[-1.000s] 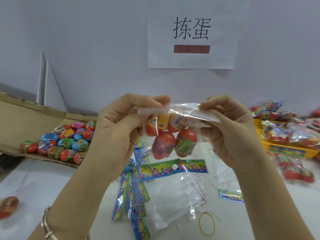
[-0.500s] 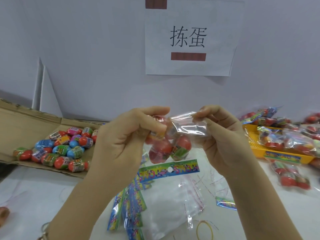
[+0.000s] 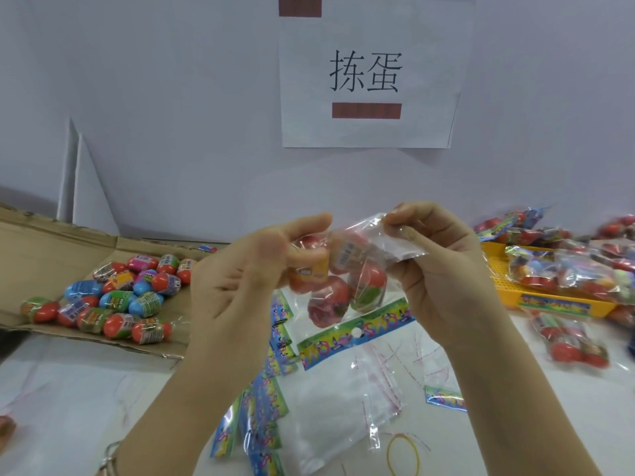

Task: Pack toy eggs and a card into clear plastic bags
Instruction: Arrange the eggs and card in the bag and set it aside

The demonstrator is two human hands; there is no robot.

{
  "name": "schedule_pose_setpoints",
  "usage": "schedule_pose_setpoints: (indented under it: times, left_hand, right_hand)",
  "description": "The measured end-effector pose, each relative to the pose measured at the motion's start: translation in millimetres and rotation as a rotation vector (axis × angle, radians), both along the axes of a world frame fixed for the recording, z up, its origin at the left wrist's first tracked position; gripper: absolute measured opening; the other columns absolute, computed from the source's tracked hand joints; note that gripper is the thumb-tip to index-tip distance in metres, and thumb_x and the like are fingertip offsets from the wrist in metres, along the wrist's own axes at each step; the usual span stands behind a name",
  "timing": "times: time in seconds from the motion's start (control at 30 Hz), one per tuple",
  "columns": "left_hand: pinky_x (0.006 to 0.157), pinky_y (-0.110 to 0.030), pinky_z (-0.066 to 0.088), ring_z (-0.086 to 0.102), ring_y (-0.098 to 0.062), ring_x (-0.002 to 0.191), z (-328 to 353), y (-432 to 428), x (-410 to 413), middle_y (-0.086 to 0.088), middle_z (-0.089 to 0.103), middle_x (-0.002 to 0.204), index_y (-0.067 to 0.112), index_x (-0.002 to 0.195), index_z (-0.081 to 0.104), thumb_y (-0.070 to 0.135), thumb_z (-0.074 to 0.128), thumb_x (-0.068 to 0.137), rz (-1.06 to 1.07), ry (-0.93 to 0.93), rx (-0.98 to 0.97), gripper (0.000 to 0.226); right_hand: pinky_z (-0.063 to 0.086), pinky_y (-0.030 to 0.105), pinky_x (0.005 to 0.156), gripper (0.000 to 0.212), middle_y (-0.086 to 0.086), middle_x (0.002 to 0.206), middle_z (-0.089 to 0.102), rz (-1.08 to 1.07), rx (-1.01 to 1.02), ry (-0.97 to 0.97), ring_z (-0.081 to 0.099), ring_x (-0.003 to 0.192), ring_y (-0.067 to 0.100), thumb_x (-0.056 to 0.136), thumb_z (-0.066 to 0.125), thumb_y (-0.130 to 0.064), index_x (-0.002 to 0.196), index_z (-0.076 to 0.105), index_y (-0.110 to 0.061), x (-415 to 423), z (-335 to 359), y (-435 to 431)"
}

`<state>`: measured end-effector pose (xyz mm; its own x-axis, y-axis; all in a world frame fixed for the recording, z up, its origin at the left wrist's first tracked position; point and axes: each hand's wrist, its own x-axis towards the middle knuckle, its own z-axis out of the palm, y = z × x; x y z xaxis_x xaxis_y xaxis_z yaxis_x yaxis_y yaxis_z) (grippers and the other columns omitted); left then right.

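Note:
I hold a clear plastic bag [image 3: 347, 269] with several toy eggs inside, raised above the table. My right hand [image 3: 443, 266] pinches the bag's folded top flap. My left hand [image 3: 247, 273] holds the bag's left side, thumb and fingers curled around an orange-yellow egg [image 3: 309, 273]. Red eggs [image 3: 330, 304] hang in the bag's lower part. A colourful header card [image 3: 354, 333] lies on the table under the bag, on a stack of empty clear bags [image 3: 343, 407]. More cards [image 3: 264, 407] fan out to the left.
A flattened cardboard box [image 3: 41, 242] at left carries a pile of loose toy eggs [image 3: 117, 297]. A yellow tray [image 3: 549, 300] at right holds packed bags, with more packed bags [image 3: 570, 341] beside it. A yellow rubber band [image 3: 403, 456] lies near the front edge.
Both hands have dropped lower and moved closer together. The bag's top, earlier stretched flat between them, is now folded and bunched in my right hand.

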<state>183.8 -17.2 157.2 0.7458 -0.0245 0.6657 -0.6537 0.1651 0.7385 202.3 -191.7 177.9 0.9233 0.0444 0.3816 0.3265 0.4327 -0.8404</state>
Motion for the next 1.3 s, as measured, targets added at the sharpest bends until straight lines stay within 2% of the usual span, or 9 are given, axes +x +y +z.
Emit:
schedule_pose_setpoints:
  times: [0.2,0.33,0.4,0.5,0.57,0.67,0.93,1.13,1.3]
  left_hand:
    - [0.072,-0.02,0.056,0.072,-0.013,0.092,-2,-5,-3,0.005,0.075,0.102,0.019,0.068,0.065,0.002,0.081,0.07,0.112,-0.061,0.032,0.023]
    - [0.07,-0.019,0.056,0.071,-0.007,0.089,3,-3,-3,0.004,0.073,0.109,0.027,0.081,0.071,0.008,0.078,0.07,0.047,-0.032,0.033,0.023]
    - [0.065,-0.017,0.054,0.065,0.0,0.068,5,1,-2,0.008,0.071,0.115,0.035,0.098,0.07,0.014,0.078,0.07,0.057,-0.035,0.07,0.035]
    - [0.071,-0.019,0.056,0.065,-0.012,0.074,6,5,1,0.01,0.075,0.101,0.037,0.123,0.059,0.014,0.08,0.07,-0.045,0.053,0.054,0.061]
    - [0.073,-0.022,0.056,0.07,-0.01,0.077,5,6,4,0.013,0.074,0.08,0.035,0.108,0.068,0.023,0.085,0.068,-0.09,0.157,0.09,0.045]
    - [0.078,-0.051,0.055,0.066,-0.027,0.079,5,6,3,-0.009,0.069,0.082,0.033,0.069,0.075,0.058,0.088,0.048,-0.062,0.303,0.128,0.035]
    - [0.056,-0.013,0.052,0.07,-0.001,0.062,9,3,0,0.015,0.07,0.06,0.04,0.063,0.074,0.035,0.083,0.063,-0.043,0.246,0.119,0.01]
    - [0.062,-0.017,0.056,0.074,-0.011,0.075,10,3,0,0.005,0.077,0.082,0.038,0.083,0.078,0.036,0.083,0.06,-0.097,0.293,0.097,0.023]
    - [0.061,-0.02,0.057,0.074,-0.012,0.071,11,2,0,0.002,0.077,0.079,0.034,0.083,0.079,0.033,0.085,0.06,-0.14,0.298,0.008,0.024]
  right_hand:
    - [0.051,0.015,0.049,0.022,-0.006,0.061,0.068,-0.009,0.012,-0.018,0.066,0.06,0.003,0.066,0.058,-0.007,0.056,0.072,-0.021,-3,3,2]
    - [0.053,0.016,0.052,0.021,-0.003,0.062,0.069,0.03,0.054,-0.014,0.067,0.061,0.006,0.067,0.06,-0.005,0.057,0.072,-0.019,-3,5,1]
    - [0.053,0.016,0.051,0.023,-0.002,0.063,0.069,0.052,0.073,-0.016,0.068,0.062,0.008,0.069,0.059,-0.002,0.058,0.072,-0.018,-4,6,1]
    - [0.053,0.017,0.051,0.024,-0.002,0.064,0.07,0.053,0.069,-0.023,0.068,0.062,0.008,0.07,0.059,-0.002,0.058,0.072,-0.018,-5,8,1]
    - [0.053,0.017,0.051,0.023,-0.001,0.064,0.07,0.04,0.065,-0.022,0.069,0.063,0.008,0.07,0.059,-0.002,0.058,0.071,-0.018,-5,7,0]
    - [0.054,0.017,0.053,0.022,-0.002,0.065,0.07,0.024,0.035,-0.033,0.069,0.064,0.008,0.07,0.061,-0.004,0.06,0.072,-0.019,-5,6,-2]
    - [0.058,0.03,0.065,0.037,0.007,0.094,0.072,0.091,-0.016,-0.018,0.071,0.08,0.025,0.079,0.045,-0.004,0.093,0.075,-0.019,3,5,-16]
    - [0.06,0.035,0.063,0.027,0.007,0.09,0.07,0.245,-0.376,0.025,0.069,0.075,0.017,0.074,0.08,-0.034,0.1,0.075,-0.031,-2,2,-13]
    - [0.06,0.034,0.072,0.036,0.007,0.097,0.074,0.25,-0.279,0.017,0.07,0.088,0.018,0.067,0.072,-0.032,0.102,0.076,-0.024,-1,1,-11]
